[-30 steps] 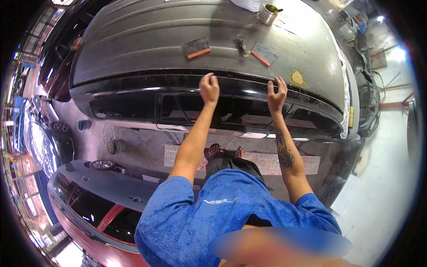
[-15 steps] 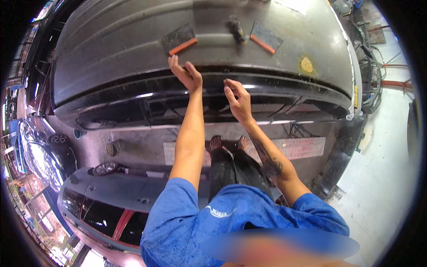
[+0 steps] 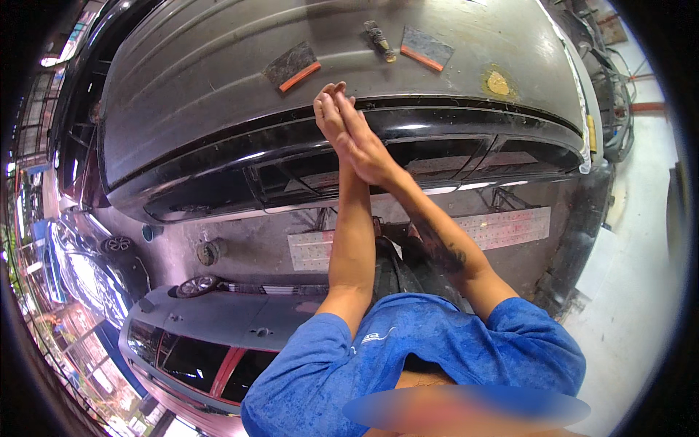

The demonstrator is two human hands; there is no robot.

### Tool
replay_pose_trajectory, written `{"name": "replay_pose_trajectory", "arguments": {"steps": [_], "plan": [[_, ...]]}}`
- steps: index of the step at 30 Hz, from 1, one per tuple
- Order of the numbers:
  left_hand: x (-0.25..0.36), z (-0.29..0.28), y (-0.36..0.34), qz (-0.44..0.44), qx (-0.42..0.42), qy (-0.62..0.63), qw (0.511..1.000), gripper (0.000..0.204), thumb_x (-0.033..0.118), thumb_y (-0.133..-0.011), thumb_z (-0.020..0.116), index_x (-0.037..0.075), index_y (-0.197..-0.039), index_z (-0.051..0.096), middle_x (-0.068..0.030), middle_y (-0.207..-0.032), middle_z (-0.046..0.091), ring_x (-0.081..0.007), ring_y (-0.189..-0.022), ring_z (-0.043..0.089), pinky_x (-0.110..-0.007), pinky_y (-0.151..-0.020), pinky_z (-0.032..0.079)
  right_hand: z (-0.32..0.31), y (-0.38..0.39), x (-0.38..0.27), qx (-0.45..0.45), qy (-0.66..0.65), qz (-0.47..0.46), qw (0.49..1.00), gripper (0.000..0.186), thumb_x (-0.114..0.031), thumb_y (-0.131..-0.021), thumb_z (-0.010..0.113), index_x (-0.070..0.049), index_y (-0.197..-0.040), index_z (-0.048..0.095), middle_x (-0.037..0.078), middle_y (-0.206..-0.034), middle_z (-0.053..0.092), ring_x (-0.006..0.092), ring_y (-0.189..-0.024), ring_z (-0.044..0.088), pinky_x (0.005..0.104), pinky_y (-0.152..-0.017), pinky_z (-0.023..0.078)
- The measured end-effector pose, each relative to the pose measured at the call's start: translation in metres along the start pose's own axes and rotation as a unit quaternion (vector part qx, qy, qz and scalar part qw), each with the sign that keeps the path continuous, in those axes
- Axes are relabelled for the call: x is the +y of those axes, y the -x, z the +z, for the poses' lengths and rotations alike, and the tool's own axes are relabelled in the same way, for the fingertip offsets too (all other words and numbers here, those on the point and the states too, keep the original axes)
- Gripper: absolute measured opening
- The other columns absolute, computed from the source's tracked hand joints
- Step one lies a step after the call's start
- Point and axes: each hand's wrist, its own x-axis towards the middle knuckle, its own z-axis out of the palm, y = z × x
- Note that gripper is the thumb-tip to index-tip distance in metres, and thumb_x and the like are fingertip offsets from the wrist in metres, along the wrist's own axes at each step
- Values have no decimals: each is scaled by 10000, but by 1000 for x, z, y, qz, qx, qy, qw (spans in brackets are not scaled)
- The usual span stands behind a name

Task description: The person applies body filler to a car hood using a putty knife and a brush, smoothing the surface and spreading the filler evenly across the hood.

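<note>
My left hand (image 3: 329, 120) and my right hand (image 3: 368, 151) press palm to palm above the near edge of the car roof (image 3: 218, 73). Their fingers are stretched out, and I see nothing held between them. Just beyond my fingertips, a dark flat spreader (image 3: 293, 65) with an orange edge strip rests on the roof. Farther right lies another spreader (image 3: 428, 48) of the same kind. Between the two is a dark tube (image 3: 379, 41) with a yellowish end. A tan lump of paste (image 3: 498, 82) sits on a stained yellowish patch at the roof's right.
The black car's side windows (image 3: 437, 159) run below the roof edge. A pale perforated plank (image 3: 502, 229) lies near my feet. Behind me on the left stands a grey car (image 3: 218, 320); a round container (image 3: 209, 253) is on the floor beside it. White sheeting covers the roof's right edge.
My hands were apart, left over the roof edge and right beside it; now they have come together palm to palm. The view has shifted slightly.
</note>
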Motion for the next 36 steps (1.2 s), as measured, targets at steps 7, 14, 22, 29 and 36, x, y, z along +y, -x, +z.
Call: {"name": "replay_pose_trajectory", "arguments": {"steps": [7,14,22,29,36], "plan": [[-26,-33,-40,232,44,-522,819,227,140,-946,528,-5,-1085,634,-168,-1078,646,-339,-1066,578,-422,-994,415,-92,-60,54,258,202,92,940,625,-494,-924,622,63,-1206,630,260,-1310,566,367,-1251,523,413,-1074,381],[-77,-48,-73,342,-27,-646,682,268,170,-928,558,6,-1137,592,-197,-1256,542,-431,-1332,372,-535,-1147,267,-118,-87,103,253,278,152,914,509,-400,-832,710,21,-1116,686,251,-1197,609,398,-1164,552,452,-1022,418],[-98,-29,-70,332,-41,-717,611,430,228,-937,555,2,-1291,461,-255,-1450,390,-445,-1423,259,-563,-1179,203,-177,-77,140,120,530,207,814,706,-461,-767,770,-84,-1326,562,217,-1464,434,350,-1344,422,488,-1048,388],[-100,-26,-67,315,-38,-749,582,493,263,-955,531,20,-1364,402,-245,-1502,326,-435,-1424,264,-561,-1173,212,-227,-105,156,-91,601,133,783,648,-549,-742,751,-58,-1126,575,166,-1011,692,321,-967,681,448,-923,449],[-97,-23,-67,309,-47,-765,562,504,292,-958,518,12,-1361,401,-246,-1498,319,-430,-1427,256,-566,-1173,208,-234,-120,148,-206,585,44,783,565,-380,-784,739,18,-1146,565,118,-683,682,307,-741,706,402,-741,499]]}}
